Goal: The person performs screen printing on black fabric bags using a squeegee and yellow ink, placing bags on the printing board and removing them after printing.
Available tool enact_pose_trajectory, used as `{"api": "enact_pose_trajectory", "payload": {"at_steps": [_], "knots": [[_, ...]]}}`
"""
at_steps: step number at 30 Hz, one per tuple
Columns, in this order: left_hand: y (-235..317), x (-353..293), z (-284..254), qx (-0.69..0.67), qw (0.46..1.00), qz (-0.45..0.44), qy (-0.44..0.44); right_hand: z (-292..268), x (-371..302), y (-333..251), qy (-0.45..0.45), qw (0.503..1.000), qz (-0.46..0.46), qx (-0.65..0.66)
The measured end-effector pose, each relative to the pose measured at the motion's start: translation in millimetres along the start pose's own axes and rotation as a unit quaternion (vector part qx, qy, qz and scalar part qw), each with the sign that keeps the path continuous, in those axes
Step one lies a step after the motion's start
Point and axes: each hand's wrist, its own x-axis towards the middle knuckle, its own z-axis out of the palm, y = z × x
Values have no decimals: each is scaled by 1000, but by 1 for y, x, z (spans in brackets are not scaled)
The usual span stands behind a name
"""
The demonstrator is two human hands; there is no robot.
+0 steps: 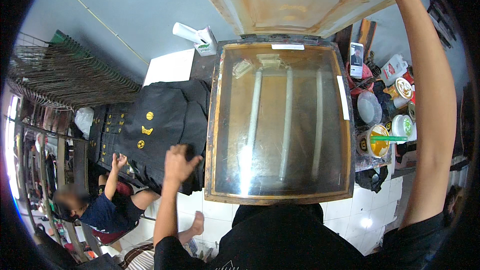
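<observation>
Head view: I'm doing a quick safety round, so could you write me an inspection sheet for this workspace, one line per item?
Surface: glass-topped table with a wooden frame; pale tubes under the glass.
Work things: black fabric pieces with yellow prints, left of the table; stained framed panel raised at its far edge.
Clutter: phone, white jug and open tub with a green stick, crowded on the right.
Hands: left hand at the fabric, contact unclear; right hand out of view.
Cables: pale strip on the wall, possibly conduit; otherwise nothing seen.
Surroundings: seated person and stacked metal rack at left.
</observation>
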Motion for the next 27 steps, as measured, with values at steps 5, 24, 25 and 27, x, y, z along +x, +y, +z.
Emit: {"api": "enact_pose_trajectory", "payload": {"at_steps": [5,24,25,27], "knots": [[7,-12,34,-78,992,-25,96,1,-2,2,2,1000,2,21],[154,61,22,-42,926,365,-92,3,-4,1,-2,999,1,32],[178,69,32,-43,925,372,-60,3,-5,2,-1,1000,-5,29],[225,84,45,-63,927,370,-7,2,-6,5,-4,1000,-17,22]]}}
